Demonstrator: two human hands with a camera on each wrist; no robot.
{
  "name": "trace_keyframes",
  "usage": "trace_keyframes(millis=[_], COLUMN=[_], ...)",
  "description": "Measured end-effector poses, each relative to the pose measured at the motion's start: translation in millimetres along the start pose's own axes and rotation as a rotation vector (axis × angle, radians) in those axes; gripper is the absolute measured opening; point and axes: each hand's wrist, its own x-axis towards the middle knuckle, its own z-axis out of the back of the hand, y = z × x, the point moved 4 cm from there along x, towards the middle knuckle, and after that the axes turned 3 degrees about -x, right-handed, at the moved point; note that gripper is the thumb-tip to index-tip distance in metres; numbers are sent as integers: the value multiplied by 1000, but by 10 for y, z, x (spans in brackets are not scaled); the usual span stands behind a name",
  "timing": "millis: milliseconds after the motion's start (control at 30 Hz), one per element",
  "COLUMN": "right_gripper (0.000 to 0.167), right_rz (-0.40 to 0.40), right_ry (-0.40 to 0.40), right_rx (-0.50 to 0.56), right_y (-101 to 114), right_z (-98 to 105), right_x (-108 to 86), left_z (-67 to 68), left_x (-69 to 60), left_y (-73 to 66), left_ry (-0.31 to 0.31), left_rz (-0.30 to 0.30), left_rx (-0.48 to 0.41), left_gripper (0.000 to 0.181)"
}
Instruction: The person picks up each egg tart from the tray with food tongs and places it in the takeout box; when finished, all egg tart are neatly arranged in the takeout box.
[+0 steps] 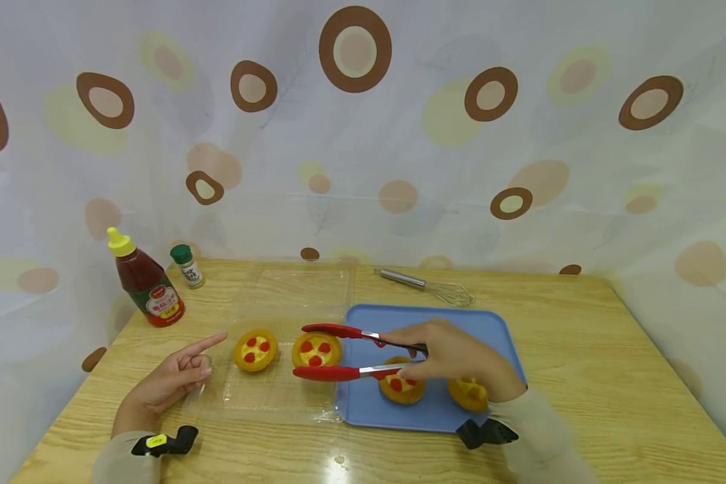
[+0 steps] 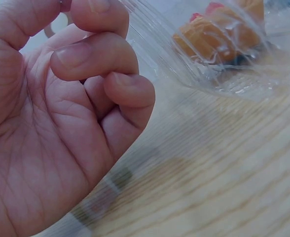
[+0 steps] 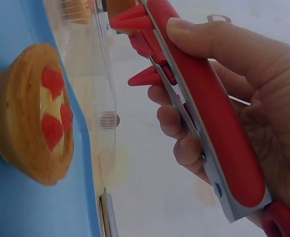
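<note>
My right hand (image 1: 448, 349) grips red-and-metal tongs (image 3: 206, 106). The tongs' red tips stand on either side of a mini pizza tart (image 1: 316, 351) over the right part of a clear plastic clamshell box (image 1: 260, 398); whether the tart is lifted cannot be told. Another tart (image 1: 256, 350) sits in the box's left part. By the box's left edge is my left hand (image 1: 166, 383), index finger stretched out, the other fingers (image 2: 95, 57) loosely curled around nothing. Beneath the right hand, a blue tray (image 1: 363, 407) bears two tarts, one of them (image 3: 34, 113) close in the right wrist view.
A ketchup bottle (image 1: 151, 289) with a yellow cap and a green-capped seasoning jar (image 1: 189, 269) stand at the back left. Behind the tray lies a whisk (image 1: 426, 286). The box's raised lid (image 1: 296, 286) is at the back. A patterned cloth (image 1: 363, 148) hangs beyond the table.
</note>
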Motion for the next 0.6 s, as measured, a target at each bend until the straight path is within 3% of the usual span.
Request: trace_keyframes(millis=[400, 600], right_gripper=[57, 56], right_rz=[-11, -6], right_ry=[49, 69], right_rx=[-58, -79], right_y=[-25, -37], right_z=[-68, -130], right_x=[268, 380], left_z=[-7, -3], left_x=[6, -1], left_y=[-5, -11], left_ry=[-15, 23], left_rz=[7, -8], left_rx=[7, 6], left_gripper=[58, 58])
